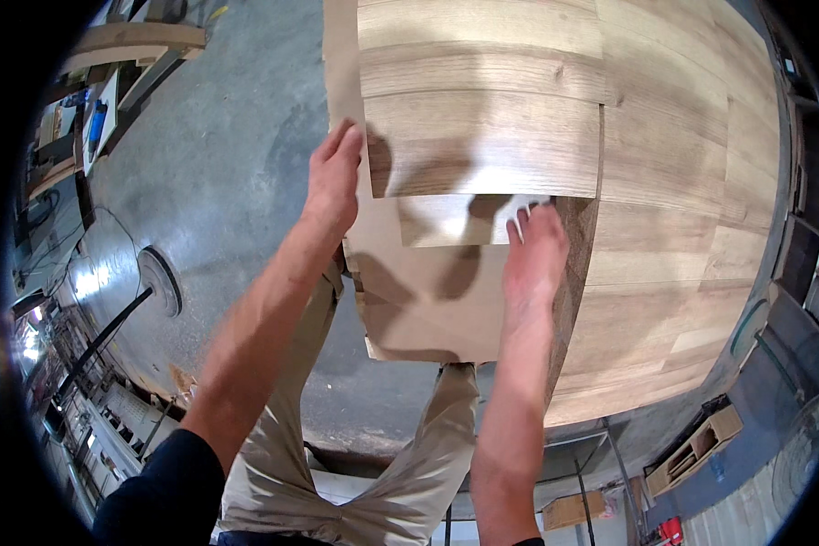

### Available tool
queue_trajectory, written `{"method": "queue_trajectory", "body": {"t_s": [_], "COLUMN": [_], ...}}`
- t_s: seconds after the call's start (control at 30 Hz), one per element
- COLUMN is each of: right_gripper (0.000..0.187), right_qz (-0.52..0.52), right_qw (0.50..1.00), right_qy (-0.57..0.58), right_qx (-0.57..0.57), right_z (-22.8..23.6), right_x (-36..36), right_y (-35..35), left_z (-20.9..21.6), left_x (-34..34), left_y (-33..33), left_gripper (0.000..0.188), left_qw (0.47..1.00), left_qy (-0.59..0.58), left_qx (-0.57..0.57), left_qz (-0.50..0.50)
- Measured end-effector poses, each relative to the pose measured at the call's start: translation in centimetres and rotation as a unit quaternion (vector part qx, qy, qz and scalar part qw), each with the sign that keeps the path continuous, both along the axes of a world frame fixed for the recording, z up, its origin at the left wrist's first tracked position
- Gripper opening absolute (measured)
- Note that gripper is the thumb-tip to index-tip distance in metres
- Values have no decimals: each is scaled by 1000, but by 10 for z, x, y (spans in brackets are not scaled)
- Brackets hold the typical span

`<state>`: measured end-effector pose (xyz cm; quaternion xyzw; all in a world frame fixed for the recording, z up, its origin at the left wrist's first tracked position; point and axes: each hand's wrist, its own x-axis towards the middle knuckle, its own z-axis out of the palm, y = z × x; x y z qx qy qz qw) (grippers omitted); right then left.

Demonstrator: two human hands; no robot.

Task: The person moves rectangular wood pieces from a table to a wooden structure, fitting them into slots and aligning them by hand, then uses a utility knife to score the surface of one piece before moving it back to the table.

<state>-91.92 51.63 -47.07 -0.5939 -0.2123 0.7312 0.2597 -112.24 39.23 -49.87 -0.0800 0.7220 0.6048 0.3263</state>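
Wood-look floor planks (482, 136) lie over a brown cardboard sheet (432, 309) in front of me. A short light plank piece (437, 223) shows below the front edge of the longer plank. My right hand (537, 250) is at its right end, fingers bent over it; the undersides of the fingers are hidden. My left hand (335, 177) is at the cardboard's left edge, beside the long plank's left end. Its fingers are curled together, and what they hold, if anything, is hidden. Shadows of both hands fall across the planks and cardboard.
More planks (655, 237) cover the surface on the right. A brown strip (573, 273) runs along a step beside them. Grey concrete floor (237, 118) lies left, with a round base (159, 280) and wooden frame (136, 38). A wooden box (696, 450) stands lower right.
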Motion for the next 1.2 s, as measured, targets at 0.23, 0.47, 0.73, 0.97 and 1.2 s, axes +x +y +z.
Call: {"method": "queue_trajectory", "body": {"t_s": [0.23, 0.47, 0.73, 0.97, 1.2], "right_gripper": [30, 30, 15, 16, 9], "right_qz": [-119, -87, -108, -137, -64], "right_qw": [955, 960, 965, 969, 996], "right_qy": [-205, -226, -215, -171, 40], "right_qx": [-177, -144, -108, -118, -56], "right_z": [-105, -146, -135, -120, -51], "right_x": [71, 75, 71, 82, 125], "right_y": [-43, -22, -24, -34, -126], "left_z": [-71, -103, -80, -51, 35], "left_x": [65, 91, 102, 111, 111], "left_y": [-83, -51, -49, -71, -147], "left_gripper": [36, 40, 24, 35, 37], "left_qw": [965, 944, 922, 971, 991], "left_qy": [-153, -45, 46, -67, -120], "left_qx": [-142, -195, -262, -152, -28], "left_qz": [-157, -261, -281, -171, -59]}}
